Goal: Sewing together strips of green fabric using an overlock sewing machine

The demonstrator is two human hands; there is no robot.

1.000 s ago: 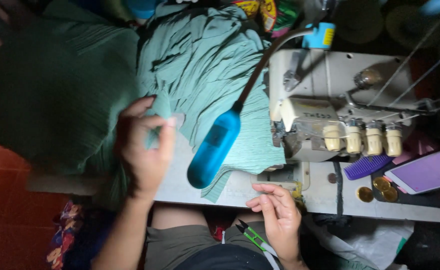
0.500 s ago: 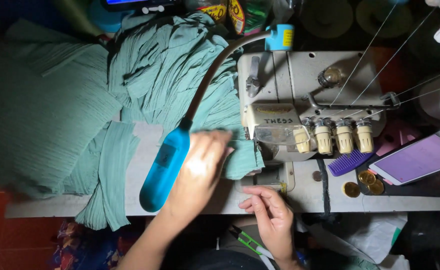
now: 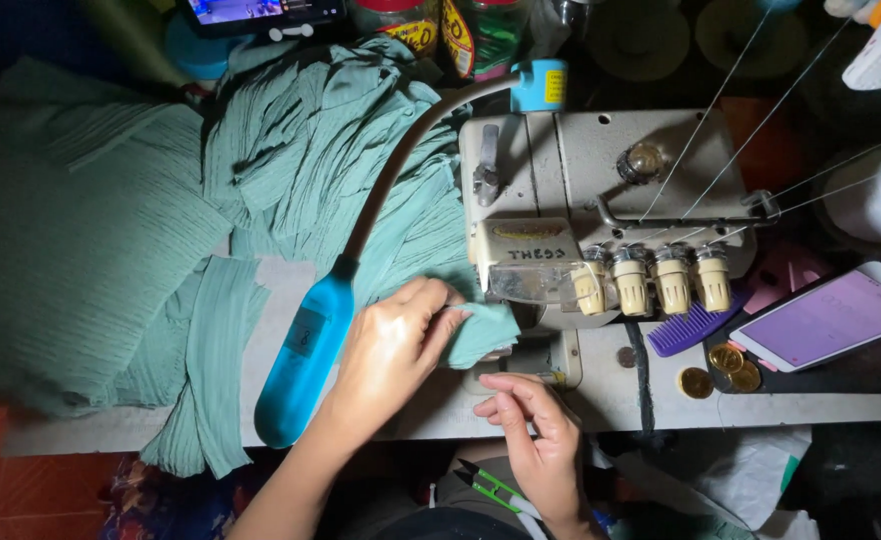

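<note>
At the sewing machine [image 3: 601, 190] | two hands | four knobs [image 3: 651, 285] | three coins [image 3: 726, 368]

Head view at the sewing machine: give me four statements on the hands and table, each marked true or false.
1. The left hand pinches green fabric beside the sewing machine. True.
2. The right hand holds the purple comb. False: the comb lies on the table, untouched.
3. A blue lamp head on a bendy neck lies left of the left hand. True.
4. The phone has a dark screen. False: its screen is lit.
</note>
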